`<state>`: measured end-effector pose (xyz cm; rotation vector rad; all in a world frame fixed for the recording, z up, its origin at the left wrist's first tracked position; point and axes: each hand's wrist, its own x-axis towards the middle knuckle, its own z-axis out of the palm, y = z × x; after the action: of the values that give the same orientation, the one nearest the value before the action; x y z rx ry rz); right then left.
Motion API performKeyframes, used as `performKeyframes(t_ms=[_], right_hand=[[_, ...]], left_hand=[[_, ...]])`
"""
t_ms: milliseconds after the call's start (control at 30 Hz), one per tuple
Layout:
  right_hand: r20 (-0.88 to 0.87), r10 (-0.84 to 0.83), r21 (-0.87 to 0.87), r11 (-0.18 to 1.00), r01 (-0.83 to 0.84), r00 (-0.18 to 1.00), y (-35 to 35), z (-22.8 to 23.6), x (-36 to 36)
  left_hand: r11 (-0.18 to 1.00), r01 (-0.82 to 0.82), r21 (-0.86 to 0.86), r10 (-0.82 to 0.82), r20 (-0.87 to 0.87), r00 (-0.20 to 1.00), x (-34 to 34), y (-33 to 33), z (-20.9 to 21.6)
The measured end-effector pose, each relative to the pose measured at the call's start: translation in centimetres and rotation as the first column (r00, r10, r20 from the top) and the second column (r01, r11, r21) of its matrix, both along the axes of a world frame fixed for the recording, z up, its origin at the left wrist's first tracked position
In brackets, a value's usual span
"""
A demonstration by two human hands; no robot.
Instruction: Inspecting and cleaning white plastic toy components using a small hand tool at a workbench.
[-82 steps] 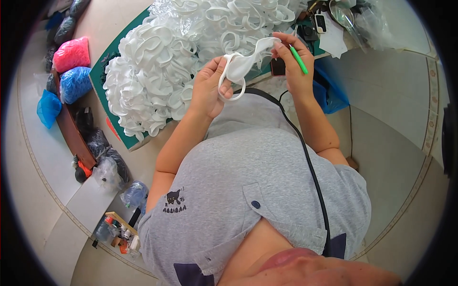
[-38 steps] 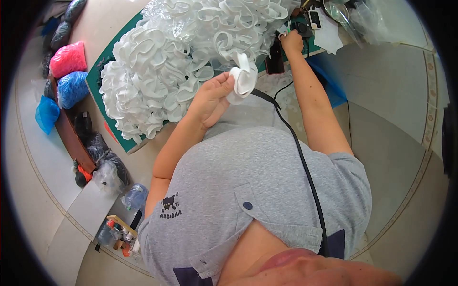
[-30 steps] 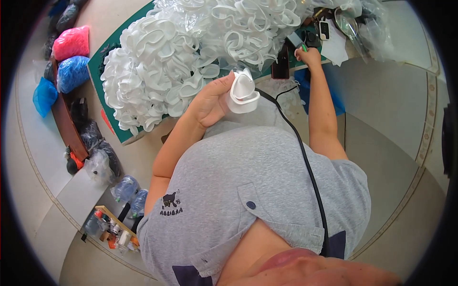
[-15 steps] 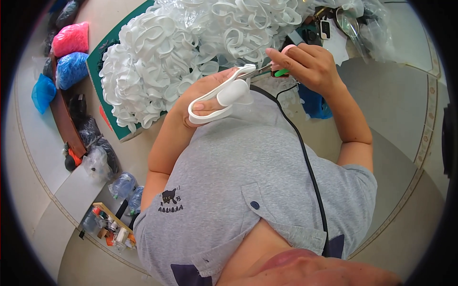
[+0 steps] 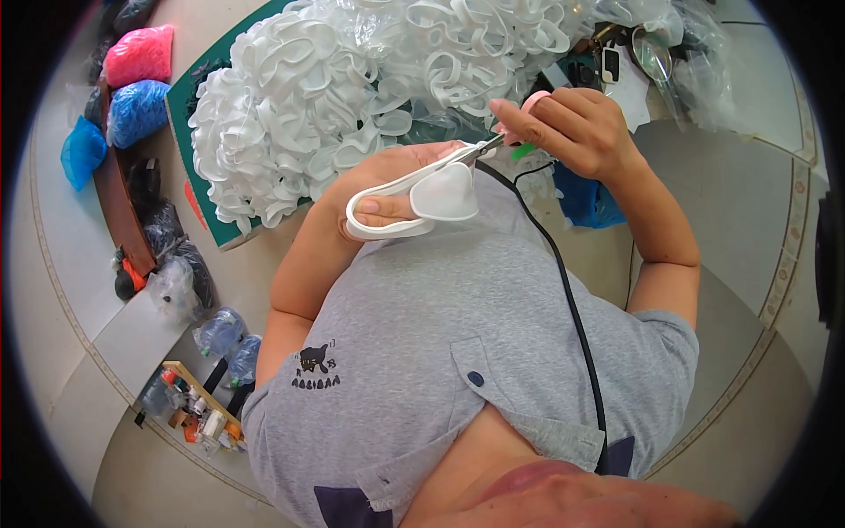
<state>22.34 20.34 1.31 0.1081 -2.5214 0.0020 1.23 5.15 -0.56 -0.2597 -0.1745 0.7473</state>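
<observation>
My left hand (image 5: 392, 180) grips a white looped strap piece (image 5: 414, 198) with a rounded flap, held in front of my chest. My right hand (image 5: 576, 128) holds small scissors (image 5: 493, 145) with a pink handle, and their blades touch the strap's upper end. A green bit shows under my right fingers. Behind both hands lies a big heap of white looped straps (image 5: 352, 79) on a green mat (image 5: 189, 114).
Pink (image 5: 136, 55) and blue bags (image 5: 136, 110) lie at the left beside a brown board (image 5: 119, 211). Clear plastic bags and small items crowd the far right (image 5: 651, 44). A black cable (image 5: 572, 308) runs down my grey shirt. A small tray of bottles (image 5: 198, 418) sits lower left.
My right hand put down a green pen at the far right, came back with scissors and set them to the strap. My left hand turned the strap and lowered it toward my chest.
</observation>
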Motion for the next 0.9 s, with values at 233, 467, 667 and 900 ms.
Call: performKeyframes(t_ms=[233, 467, 667, 900], right_hand=[[-0.034, -0.015, 0.050, 0.999, 0.017, 0.999, -1.0, 0.0, -0.9], [-0.201, -0.066, -0.081, 0.995, 0.051, 0.977, -0.6, -0.8, 0.2], [-0.151, -0.289, -0.365, 0.905, 0.218, 0.945, 1.2, -2.8, 3.1], [0.409, -0.652, -0.679, 0.250, 0.691, 0.638, 7.5, -14.1, 8.3]], left_hand=[[0.898, -0.144, -0.415, -0.096, -0.506, 0.857, 0.9, 0.5, 3.1], [0.993, -0.087, -0.079, 0.037, -0.499, 0.866, 0.0, 0.4, 1.3], [0.947, 0.153, 0.284, 0.279, -0.959, 0.055, 1.5, 0.7, -1.8], [0.815, 0.326, 0.480, 0.575, -0.742, -0.345, -0.6, 5.3, -4.9]])
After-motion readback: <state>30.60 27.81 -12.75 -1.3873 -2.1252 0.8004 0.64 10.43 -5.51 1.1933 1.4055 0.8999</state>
